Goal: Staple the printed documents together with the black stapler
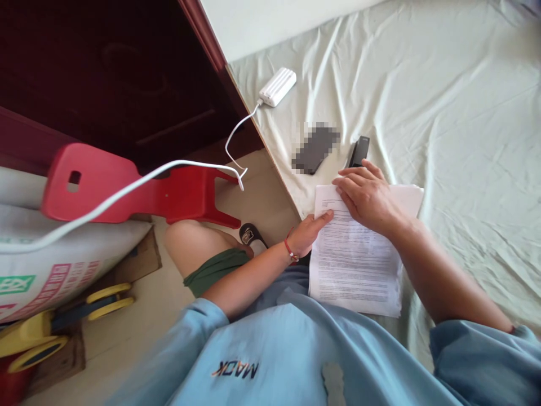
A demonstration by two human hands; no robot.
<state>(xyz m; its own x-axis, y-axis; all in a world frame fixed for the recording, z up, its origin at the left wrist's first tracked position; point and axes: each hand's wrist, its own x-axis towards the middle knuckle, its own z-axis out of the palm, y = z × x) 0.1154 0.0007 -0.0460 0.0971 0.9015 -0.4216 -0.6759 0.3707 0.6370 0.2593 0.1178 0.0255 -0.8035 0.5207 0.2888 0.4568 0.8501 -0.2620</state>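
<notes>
A stack of printed paper sheets [353,265] lies on the pale green bed sheet [443,113] at the bed's near edge. My right hand [366,194] rests flat on the top of the stack, fingers spread toward its upper left corner. My left hand [308,231] touches the stack's left edge, thumb on the paper. A black stapler [359,151] lies just beyond my right fingertips, apart from them. A dark phone [315,149] lies to the left of the stapler.
A white power bank [278,87] with a white cable [139,180] sits near the bed's far corner. A red plastic stool [127,189] lies tipped on the floor at left, by a printed sack [51,265], a yellow toy [54,327] and dark wooden furniture [105,73].
</notes>
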